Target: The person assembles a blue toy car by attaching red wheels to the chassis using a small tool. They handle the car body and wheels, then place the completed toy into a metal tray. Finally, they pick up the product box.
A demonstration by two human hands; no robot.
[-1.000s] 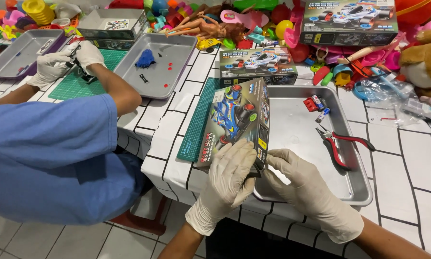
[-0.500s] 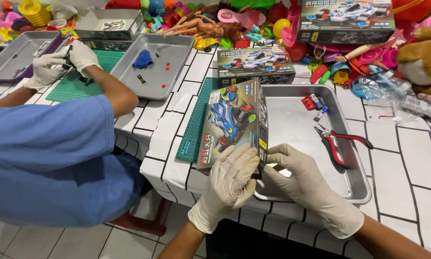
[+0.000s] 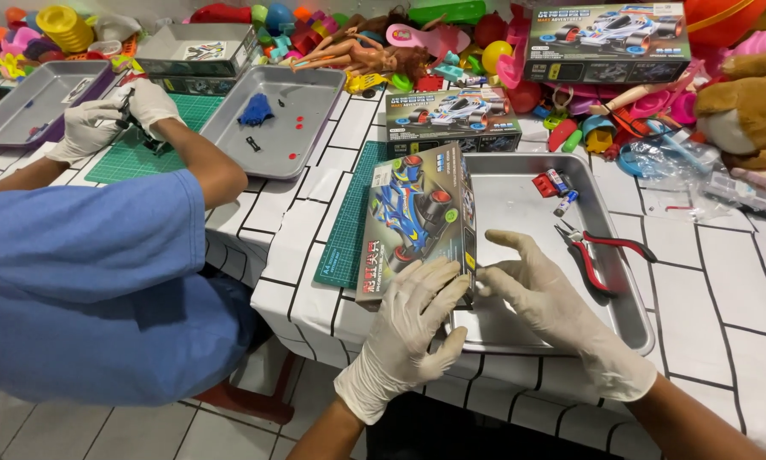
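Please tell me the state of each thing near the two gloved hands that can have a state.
toy car box: closed, tilted on its edge at the tray's left rim
left hand: gloved, grip on the box's near end
right hand: gloved, fingers spread beside the box
metal tray: mostly bare
red-handled pliers: lying in the tray, handles apart

Both gloved hands meet low: left hand point(image 3: 413, 328) curled and gripping, right hand point(image 3: 543, 290) spread flat.
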